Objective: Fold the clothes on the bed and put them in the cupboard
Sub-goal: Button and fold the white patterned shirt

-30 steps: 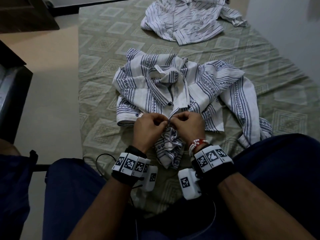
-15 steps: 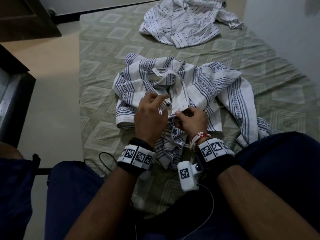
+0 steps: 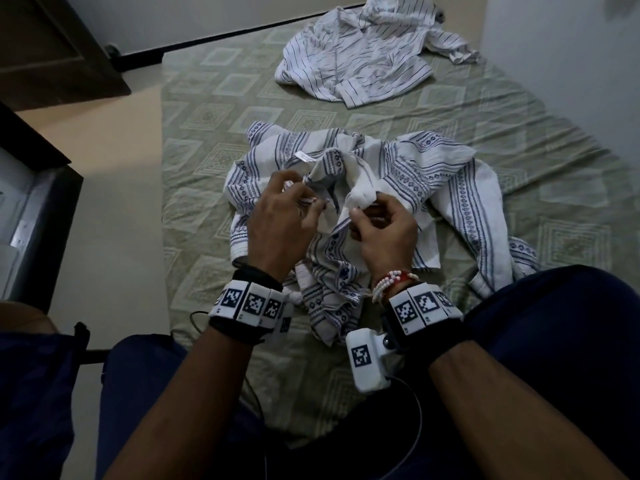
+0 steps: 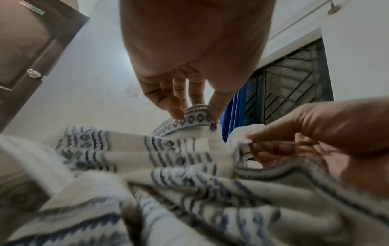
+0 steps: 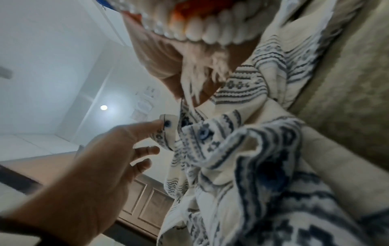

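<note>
On the bed, both hands pinch the crumpled blue-patterned white shirt

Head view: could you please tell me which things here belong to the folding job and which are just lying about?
Part of the job:
- patterned shirt, pinched at its front edges by the left hand and right hand
- striped shirt, unfolded at the far end
- bed, where both lie

Just lying about:
- door
- cable

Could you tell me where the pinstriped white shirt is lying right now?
In the head view, the pinstriped shirt lies crumpled at the bed's far end, toward the right wall, beyond the patterned shirt both hands are working on.
</note>
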